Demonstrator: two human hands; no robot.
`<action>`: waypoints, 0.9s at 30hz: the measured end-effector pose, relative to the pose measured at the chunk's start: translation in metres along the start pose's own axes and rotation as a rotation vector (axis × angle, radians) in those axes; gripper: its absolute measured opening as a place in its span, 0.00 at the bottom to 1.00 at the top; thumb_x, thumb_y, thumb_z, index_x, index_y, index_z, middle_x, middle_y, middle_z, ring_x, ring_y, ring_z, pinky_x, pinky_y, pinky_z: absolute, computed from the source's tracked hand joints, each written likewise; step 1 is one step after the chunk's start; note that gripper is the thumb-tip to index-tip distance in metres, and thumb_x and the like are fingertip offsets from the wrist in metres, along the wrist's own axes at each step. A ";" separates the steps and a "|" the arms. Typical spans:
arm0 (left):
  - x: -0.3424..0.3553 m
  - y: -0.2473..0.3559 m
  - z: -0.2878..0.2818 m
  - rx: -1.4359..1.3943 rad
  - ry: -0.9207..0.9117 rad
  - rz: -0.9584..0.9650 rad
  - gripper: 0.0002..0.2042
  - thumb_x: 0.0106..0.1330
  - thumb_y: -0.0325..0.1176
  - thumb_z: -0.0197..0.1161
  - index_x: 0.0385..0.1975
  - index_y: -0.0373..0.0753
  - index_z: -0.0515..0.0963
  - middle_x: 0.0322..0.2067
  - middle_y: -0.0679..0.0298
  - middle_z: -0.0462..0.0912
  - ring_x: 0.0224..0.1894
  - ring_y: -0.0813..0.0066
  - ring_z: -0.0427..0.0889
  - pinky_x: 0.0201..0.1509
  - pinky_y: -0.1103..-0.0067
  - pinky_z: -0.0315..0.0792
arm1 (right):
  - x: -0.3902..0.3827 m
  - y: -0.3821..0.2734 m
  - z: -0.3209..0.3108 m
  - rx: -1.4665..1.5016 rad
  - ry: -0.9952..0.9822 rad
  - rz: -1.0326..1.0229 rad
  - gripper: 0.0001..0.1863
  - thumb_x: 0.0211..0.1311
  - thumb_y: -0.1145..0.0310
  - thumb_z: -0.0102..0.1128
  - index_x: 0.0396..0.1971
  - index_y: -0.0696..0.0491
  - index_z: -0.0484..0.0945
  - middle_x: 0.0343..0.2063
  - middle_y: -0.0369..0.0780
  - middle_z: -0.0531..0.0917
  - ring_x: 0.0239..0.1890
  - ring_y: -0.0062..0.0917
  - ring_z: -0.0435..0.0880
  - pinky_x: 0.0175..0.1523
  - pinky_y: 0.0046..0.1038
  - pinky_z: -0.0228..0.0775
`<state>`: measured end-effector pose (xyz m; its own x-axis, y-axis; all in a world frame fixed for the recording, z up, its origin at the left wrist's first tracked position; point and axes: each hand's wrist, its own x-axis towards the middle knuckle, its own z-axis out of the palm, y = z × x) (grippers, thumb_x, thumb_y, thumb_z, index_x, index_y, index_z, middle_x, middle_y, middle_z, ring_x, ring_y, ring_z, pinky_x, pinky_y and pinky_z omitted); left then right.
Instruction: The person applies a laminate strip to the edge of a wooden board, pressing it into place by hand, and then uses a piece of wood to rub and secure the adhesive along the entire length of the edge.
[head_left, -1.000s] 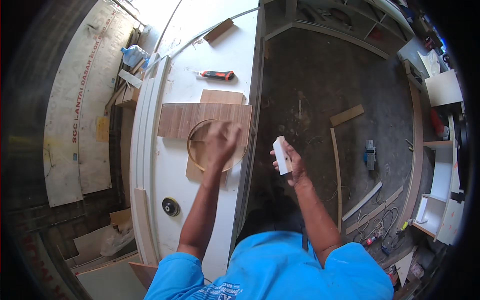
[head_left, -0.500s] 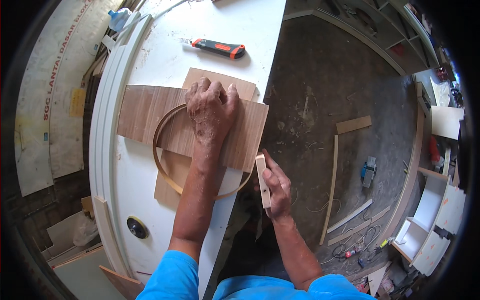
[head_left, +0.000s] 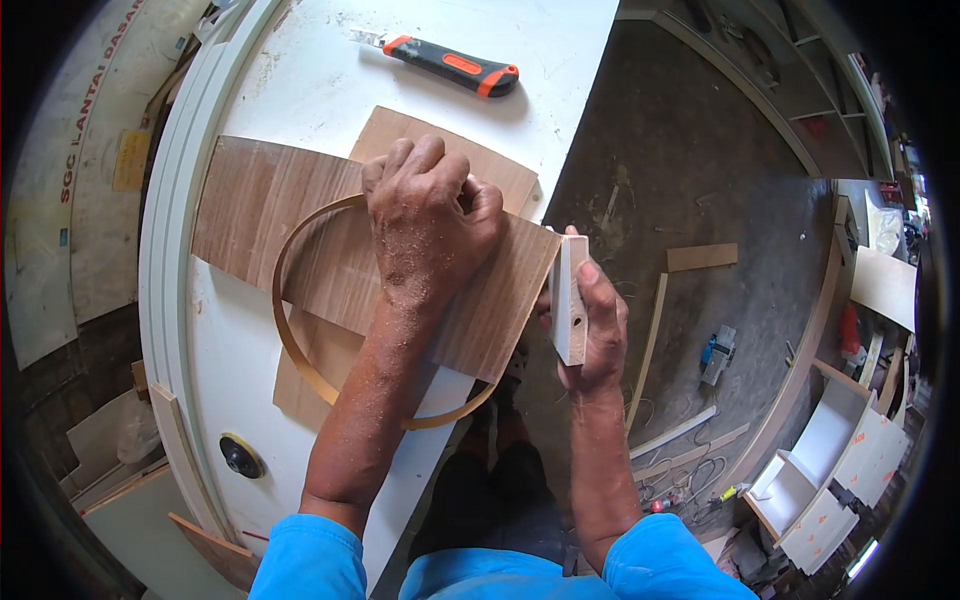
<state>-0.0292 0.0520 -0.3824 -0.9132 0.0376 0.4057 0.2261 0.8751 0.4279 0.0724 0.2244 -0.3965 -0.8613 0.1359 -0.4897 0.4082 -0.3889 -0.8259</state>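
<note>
My left hand is closed on top of the wood-grain panel; what its curled fingers grip is hidden. A thin curved edging strip loops out from under that hand. A plain wood board lies beneath the panel. My right hand holds a pale wooden block with a small hole, upright at the panel's right edge. A black-and-orange utility knife lies above the boards on the white worktop.
A round black pad sits low on the worktop, beside long white strips along the left edge. On the floor at right are a tool, wood offcuts and cables. An open white cabinet piece stands at far right.
My left hand has moved from inside the loop up onto the panel. My right hand has brought the block leftward to the panel's edge. The view has drawn closer to the work.
</note>
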 end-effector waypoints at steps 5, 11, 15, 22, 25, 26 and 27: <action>-0.001 0.000 -0.002 0.031 0.004 -0.021 0.10 0.52 0.29 0.66 0.17 0.39 0.71 0.24 0.62 0.71 0.32 0.62 0.75 0.45 0.64 0.68 | -0.028 0.011 -0.006 -0.145 -0.070 -0.054 0.41 0.68 0.51 0.61 0.71 0.65 0.68 0.38 0.36 0.83 0.35 0.14 0.78 0.38 0.19 0.71; 0.000 -0.002 0.002 0.018 0.019 0.008 0.09 0.52 0.30 0.66 0.17 0.40 0.71 0.23 0.64 0.70 0.32 0.63 0.75 0.44 0.65 0.67 | -0.014 0.003 -0.008 -0.074 -0.027 0.039 0.40 0.70 0.52 0.61 0.71 0.67 0.67 0.62 0.51 0.79 0.62 0.28 0.79 0.71 0.32 0.65; -0.003 -0.002 0.001 0.023 0.008 0.009 0.10 0.52 0.30 0.66 0.17 0.40 0.70 0.23 0.65 0.69 0.32 0.64 0.75 0.43 0.65 0.66 | -0.014 -0.002 -0.003 -0.160 -0.021 -0.034 0.40 0.70 0.49 0.59 0.70 0.66 0.68 0.46 0.42 0.82 0.43 0.20 0.79 0.49 0.23 0.70; 0.000 -0.004 0.002 0.005 0.026 0.018 0.10 0.51 0.30 0.67 0.16 0.41 0.70 0.23 0.65 0.69 0.31 0.65 0.74 0.43 0.65 0.66 | -0.008 -0.011 -0.004 -0.293 -0.055 -0.023 0.41 0.70 0.44 0.56 0.70 0.63 0.71 0.35 0.37 0.82 0.32 0.15 0.78 0.35 0.19 0.71; 0.002 -0.003 0.001 0.022 0.015 0.016 0.10 0.51 0.30 0.66 0.16 0.40 0.70 0.23 0.64 0.70 0.31 0.65 0.74 0.43 0.65 0.67 | 0.005 -0.020 -0.002 -0.224 -0.024 -0.049 0.40 0.71 0.44 0.57 0.70 0.62 0.71 0.36 0.37 0.83 0.32 0.15 0.79 0.35 0.18 0.73; 0.003 -0.003 0.001 0.021 0.017 0.018 0.10 0.51 0.30 0.66 0.16 0.40 0.70 0.23 0.64 0.70 0.31 0.65 0.74 0.43 0.65 0.67 | 0.008 -0.021 -0.001 -0.203 -0.019 -0.048 0.39 0.71 0.44 0.57 0.70 0.61 0.71 0.36 0.37 0.83 0.32 0.15 0.79 0.35 0.18 0.73; 0.003 -0.004 0.001 0.019 0.021 -0.006 0.10 0.51 0.30 0.66 0.16 0.39 0.70 0.23 0.64 0.70 0.31 0.64 0.74 0.43 0.65 0.68 | 0.010 -0.022 -0.004 -0.147 -0.058 0.002 0.39 0.70 0.48 0.60 0.70 0.63 0.71 0.41 0.40 0.84 0.37 0.16 0.81 0.41 0.19 0.75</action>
<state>-0.0336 0.0491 -0.3835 -0.9071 0.0219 0.4204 0.2136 0.8845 0.4147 0.0562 0.2379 -0.3840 -0.8745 0.0805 -0.4782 0.4465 -0.2509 -0.8589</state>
